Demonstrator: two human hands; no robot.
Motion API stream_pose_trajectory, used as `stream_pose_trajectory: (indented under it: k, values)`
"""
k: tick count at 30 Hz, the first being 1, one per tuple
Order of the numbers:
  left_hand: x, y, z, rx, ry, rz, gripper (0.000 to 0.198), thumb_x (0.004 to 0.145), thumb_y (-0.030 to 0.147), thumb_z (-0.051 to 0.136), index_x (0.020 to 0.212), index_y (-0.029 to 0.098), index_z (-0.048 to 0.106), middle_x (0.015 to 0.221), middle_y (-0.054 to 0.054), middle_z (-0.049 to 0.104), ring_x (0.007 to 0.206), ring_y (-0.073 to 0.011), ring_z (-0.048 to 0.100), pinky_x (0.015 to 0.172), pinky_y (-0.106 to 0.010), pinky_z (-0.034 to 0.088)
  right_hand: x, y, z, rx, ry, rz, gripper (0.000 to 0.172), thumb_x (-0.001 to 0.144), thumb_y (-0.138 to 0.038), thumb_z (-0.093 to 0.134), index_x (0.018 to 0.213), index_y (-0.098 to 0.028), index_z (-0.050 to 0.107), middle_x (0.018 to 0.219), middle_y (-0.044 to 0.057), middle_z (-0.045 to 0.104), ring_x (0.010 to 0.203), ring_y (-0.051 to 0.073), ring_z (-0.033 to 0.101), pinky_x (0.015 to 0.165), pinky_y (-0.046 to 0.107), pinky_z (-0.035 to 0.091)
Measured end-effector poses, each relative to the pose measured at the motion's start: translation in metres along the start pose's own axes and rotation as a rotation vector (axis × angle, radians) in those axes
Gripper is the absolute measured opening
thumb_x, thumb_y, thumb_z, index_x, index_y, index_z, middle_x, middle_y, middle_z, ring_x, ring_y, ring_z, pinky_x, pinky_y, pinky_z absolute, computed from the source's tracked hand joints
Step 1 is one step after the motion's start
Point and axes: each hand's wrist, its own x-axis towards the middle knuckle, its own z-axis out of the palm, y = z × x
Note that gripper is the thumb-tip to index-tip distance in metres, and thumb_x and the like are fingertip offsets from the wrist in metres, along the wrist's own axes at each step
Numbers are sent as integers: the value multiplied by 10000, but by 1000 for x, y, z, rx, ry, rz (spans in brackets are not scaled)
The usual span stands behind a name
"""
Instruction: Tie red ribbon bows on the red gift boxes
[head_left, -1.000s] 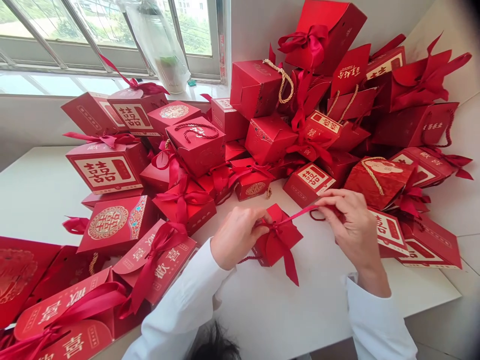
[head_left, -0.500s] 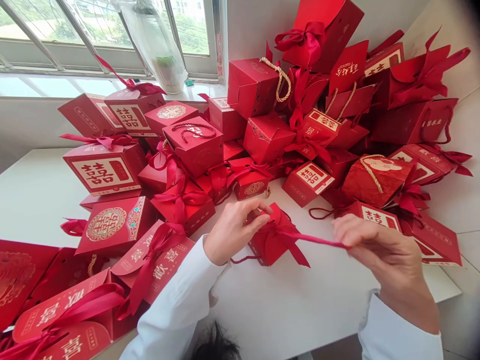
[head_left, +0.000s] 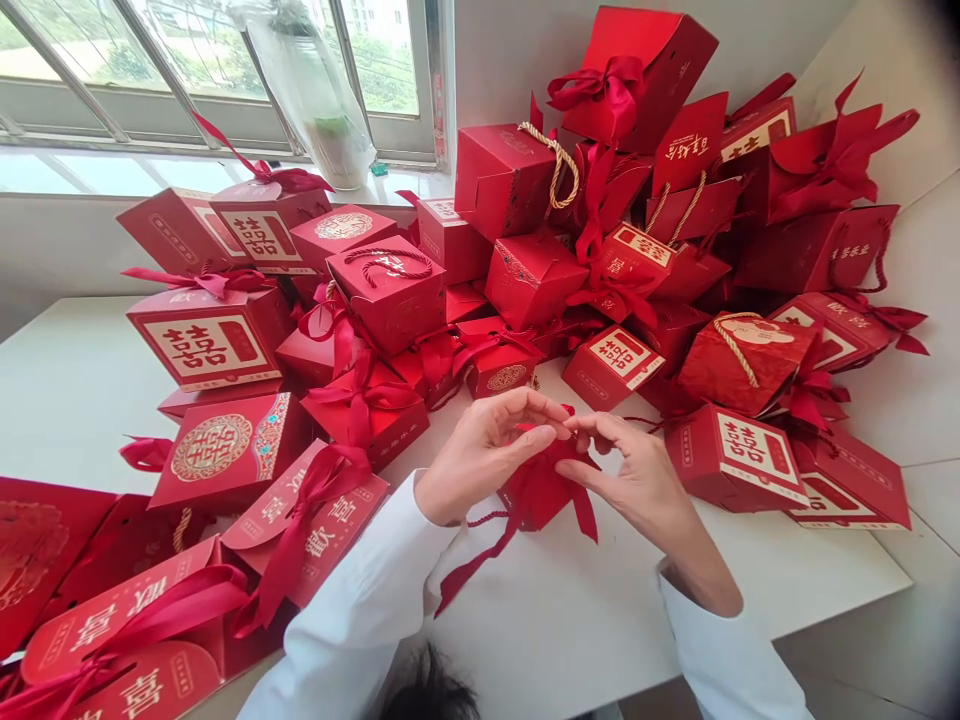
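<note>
A small red gift box (head_left: 534,505) sits on the white table in front of me, partly hidden under my hands. Red satin ribbon (head_left: 480,572) lies over its top, one tail trailing to the lower left and another hanging down the right side. My left hand (head_left: 495,450) is closed above the box, thumb and fingers pinching the ribbon. From the right, my right hand (head_left: 645,480) meets it, its bent fingers also on the ribbon. The fingertips of both hands touch or nearly touch. Exactly how the ribbon runs between them is hidden.
Red gift boxes with bows and cord handles are piled behind; one double-happiness box (head_left: 615,365) lies just beyond my hands, another box (head_left: 739,460) to the right. More ribboned boxes (head_left: 300,520) crowd the left. A plastic-wrapped bottle (head_left: 330,130) stands on the windowsill.
My right hand has moved left from the stretched-out ribbon end to meet my left hand above the box. A ribbon tail now trails to the lower left.
</note>
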Motion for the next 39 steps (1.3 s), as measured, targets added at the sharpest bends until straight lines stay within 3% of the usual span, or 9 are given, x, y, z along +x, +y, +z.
stream_pose_trajectory:
  k: [4, 8, 14, 17, 22, 26, 29, 34, 39]
  values:
    - [-4, 3, 0, 379, 107, -25, 149, 874, 290, 539, 896, 163, 613, 860, -24, 676, 747, -127, 599, 647, -226, 440, 6, 0, 12, -34, 17, 14, 88, 815, -295, 653, 787, -215, 629, 725, -1, 612, 695, 174, 548, 653, 294, 433]
    - [-15, 11, 5, 824, 55, -222, 234, 827, 371, 617, 704, 184, 551, 621, 17, 601, 590, -132, 526, 530, -239, 313, 1, 7, 8, 187, 105, 154, 115, 823, -306, 629, 764, -207, 627, 762, 1, 634, 711, 162, 564, 689, 285, 438]
    - [-21, 16, 30, 1222, 72, -360, 208, 855, 327, 581, 724, 182, 511, 714, -21, 601, 640, -176, 568, 488, -270, 175, -11, 45, -17, 616, 325, 397, 229, 732, -419, 703, 736, -204, 625, 676, -16, 582, 625, 123, 543, 555, 215, 435]
    - [-19, 14, 34, 1258, 45, -370, 183, 891, 203, 457, 712, 181, 488, 716, -28, 595, 650, -175, 564, 489, -286, 159, -21, 67, -33, 486, 305, 477, 279, 736, -476, 682, 724, -204, 622, 666, -5, 574, 606, 130, 534, 482, 206, 390]
    - [-19, 14, 17, 1122, 10, -321, 176, 861, 142, 414, 693, 190, 439, 689, 2, 585, 607, -143, 512, 533, -266, 238, -27, 70, -39, -33, 198, 441, 211, 802, -419, 621, 883, -227, 657, 864, 38, 670, 752, 201, 606, 630, 295, 457]
    - [-20, 14, 2, 980, -22, -296, 160, 879, 193, 411, 725, 201, 451, 669, 20, 568, 598, -131, 477, 567, -245, 288, -12, 35, -23, 18, 137, 128, 172, 907, -359, 516, 952, -242, 634, 1010, 38, 639, 931, 204, 593, 816, 327, 451]
    - [-19, 13, -1, 929, -26, -295, 146, 889, 198, 403, 759, 205, 467, 686, 19, 576, 598, -127, 471, 565, -238, 290, 3, 13, -10, -17, -35, -58, 175, 929, -344, 511, 913, -239, 650, 964, 40, 631, 966, 213, 543, 853, 333, 420]
    - [-16, 10, 3, 953, -48, -352, 286, 938, 304, 355, 696, 199, 463, 603, 10, 539, 543, -131, 445, 542, -247, 261, 11, 4, -3, -82, -207, -117, 119, 910, -284, 563, 825, -214, 608, 834, 15, 623, 823, 183, 507, 729, 294, 407]
    - [-16, 6, 11, 1003, -22, -338, 236, 866, 387, 520, 719, 202, 512, 583, 10, 527, 546, -138, 441, 531, -244, 241, 11, 4, -6, -62, -239, -59, 52, 887, -222, 592, 838, -212, 579, 828, -13, 631, 786, 158, 523, 709, 278, 398]
